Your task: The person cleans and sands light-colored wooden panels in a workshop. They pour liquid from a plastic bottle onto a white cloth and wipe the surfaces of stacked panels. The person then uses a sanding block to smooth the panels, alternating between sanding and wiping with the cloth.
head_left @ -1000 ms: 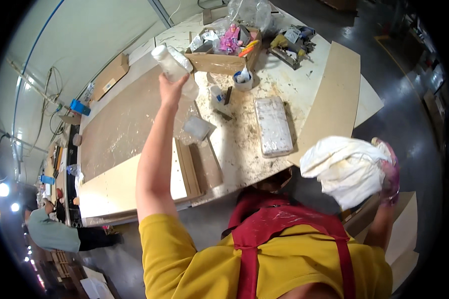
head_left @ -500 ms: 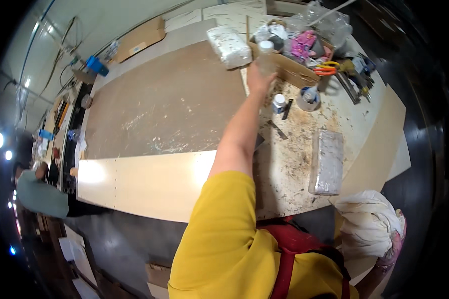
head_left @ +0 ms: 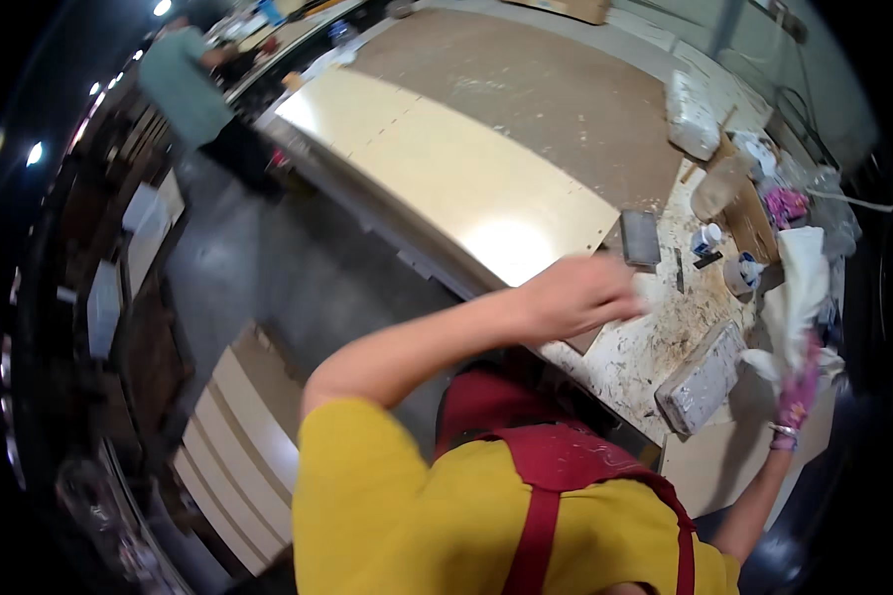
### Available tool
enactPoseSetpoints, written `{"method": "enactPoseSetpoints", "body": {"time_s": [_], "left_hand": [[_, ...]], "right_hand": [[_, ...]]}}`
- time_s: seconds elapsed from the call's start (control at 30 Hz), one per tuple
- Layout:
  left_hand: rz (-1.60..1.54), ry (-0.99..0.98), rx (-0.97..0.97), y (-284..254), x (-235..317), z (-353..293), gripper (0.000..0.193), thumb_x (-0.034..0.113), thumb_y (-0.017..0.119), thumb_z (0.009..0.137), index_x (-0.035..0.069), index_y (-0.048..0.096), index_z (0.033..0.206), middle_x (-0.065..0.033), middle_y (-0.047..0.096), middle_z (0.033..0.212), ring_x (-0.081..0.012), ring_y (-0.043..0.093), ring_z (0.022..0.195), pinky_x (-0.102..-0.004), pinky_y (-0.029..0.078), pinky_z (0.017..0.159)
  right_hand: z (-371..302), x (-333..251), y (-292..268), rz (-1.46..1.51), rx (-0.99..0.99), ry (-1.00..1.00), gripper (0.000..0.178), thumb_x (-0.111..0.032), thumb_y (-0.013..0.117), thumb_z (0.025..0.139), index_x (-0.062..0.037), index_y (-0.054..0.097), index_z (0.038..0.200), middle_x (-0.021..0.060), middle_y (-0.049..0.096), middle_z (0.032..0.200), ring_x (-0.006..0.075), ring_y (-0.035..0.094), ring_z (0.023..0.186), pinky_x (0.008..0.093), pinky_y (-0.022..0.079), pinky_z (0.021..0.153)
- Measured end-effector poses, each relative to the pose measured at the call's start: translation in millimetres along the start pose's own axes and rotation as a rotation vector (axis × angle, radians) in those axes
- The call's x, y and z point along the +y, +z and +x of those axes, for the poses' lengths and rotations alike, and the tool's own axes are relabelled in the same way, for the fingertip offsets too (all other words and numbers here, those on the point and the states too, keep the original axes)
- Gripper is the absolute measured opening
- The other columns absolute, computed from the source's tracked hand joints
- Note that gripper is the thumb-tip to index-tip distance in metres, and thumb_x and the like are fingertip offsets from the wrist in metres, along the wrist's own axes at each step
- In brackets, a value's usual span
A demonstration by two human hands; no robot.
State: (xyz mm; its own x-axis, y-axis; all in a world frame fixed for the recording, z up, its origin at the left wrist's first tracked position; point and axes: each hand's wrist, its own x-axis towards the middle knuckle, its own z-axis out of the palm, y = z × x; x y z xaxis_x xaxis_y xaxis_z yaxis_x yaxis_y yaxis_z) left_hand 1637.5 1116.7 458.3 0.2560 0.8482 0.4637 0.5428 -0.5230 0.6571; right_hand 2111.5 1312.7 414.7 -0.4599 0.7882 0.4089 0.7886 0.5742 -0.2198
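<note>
Left hand (head_left: 583,296) is clenched, right hand (head_left: 798,392) grasps white cloth (head_left: 804,270); cardboard box (head_left: 749,224) holds pink bundle (head_left: 786,206), bottle (head_left: 720,190) beside.

1 white cloth (head_left: 804,273): creased, bunched in the right hand (head_left: 798,395), upper part upright, loose ends spread to both sides. 1 pale panel (head_left: 456,164): long, glossy, lying flat on the tabletop (head_left: 620,377).
</note>
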Motion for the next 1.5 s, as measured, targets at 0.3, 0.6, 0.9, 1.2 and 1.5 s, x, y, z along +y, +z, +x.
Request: {"method": "enactPoseSetpoints", "body": {"time_s": [0.3, 0.6, 0.9, 1.2, 1.5], "left_hand": [[-0.016, -1.347, 0.105, 111, 94, -381, 0.041, 0.028, 0.055, 0.091, 0.006, 0.05, 0.125, -0.0196, 0.063, 0.103, -0.0323, 0.062, 0.095, -0.0382, 0.048, 0.083], [-0.163, -1.266, 0.466, 117, 117, -450, 0.03, 0.02, 0.052, 0.093, 0.002, 0.059, 0.114, -0.0173, 0.064, 0.103, -0.0311, 0.062, 0.098, -0.0383, 0.047, 0.085], [0.123, -1.275, 0.552, 48, 139, -574, 0.025, 0.022, 0.052, 0.092, 0.002, 0.066, 0.092, -0.0132, 0.065, 0.095, -0.0294, 0.064, 0.085, -0.0362, 0.049, 0.076], [0.166, -1.5, 0.677, 47, 122, -636, 0.02, 0.018, 0.056, 0.09, 0.007, 0.064, 0.104, -0.0125, 0.067, 0.081, -0.0243, 0.066, 0.073, -0.0344, 0.051, 0.069], [0.127, -1.813, 0.956, 103, 112, -678, 0.037, 0.03, 0.05, 0.095, 0.003, 0.062, 0.072, -0.0161, 0.063, 0.071, -0.0309, 0.062, 0.072, -0.0396, 0.047, 0.068]], "right_hand": [[25, -145, -34, 0.155, -0.28, -0.303, 0.042, -0.015, 0.058, 0.088, -0.0034, 0.05, 0.127, 0.0193, 0.051, 0.13, 0.0342, 0.048, 0.122, 0.0378, 0.037, 0.102], [9, -355, 18, 0.234, -0.273, -0.627, 0.057, -0.029, 0.063, 0.084, -0.0082, 0.045, 0.134, 0.0183, 0.043, 0.139, 0.0347, 0.039, 0.13, 0.0424, 0.031, 0.108], [14, -403, 157, 0.039, -0.224, -0.527, 0.074, -0.023, 0.071, 0.076, -0.0123, 0.037, 0.141, 0.0143, 0.032, 0.148, 0.0364, 0.028, 0.136, 0.0441, 0.022, 0.113], [32, -457, 107, -0.175, -0.565, -0.357, 0.072, -0.029, 0.07, 0.076, -0.0158, 0.04, 0.14, 0.0129, 0.036, 0.146, 0.0311, 0.033, 0.136, 0.0495, 0.023, 0.109], [25, -632, 123, 0.475, -0.486, -1.01, 0.05, -0.011, 0.064, 0.078, -0.0056, 0.052, 0.126, 0.0179, 0.051, 0.13, 0.0358, 0.045, 0.124, 0.0421, 0.036, 0.104]]}}
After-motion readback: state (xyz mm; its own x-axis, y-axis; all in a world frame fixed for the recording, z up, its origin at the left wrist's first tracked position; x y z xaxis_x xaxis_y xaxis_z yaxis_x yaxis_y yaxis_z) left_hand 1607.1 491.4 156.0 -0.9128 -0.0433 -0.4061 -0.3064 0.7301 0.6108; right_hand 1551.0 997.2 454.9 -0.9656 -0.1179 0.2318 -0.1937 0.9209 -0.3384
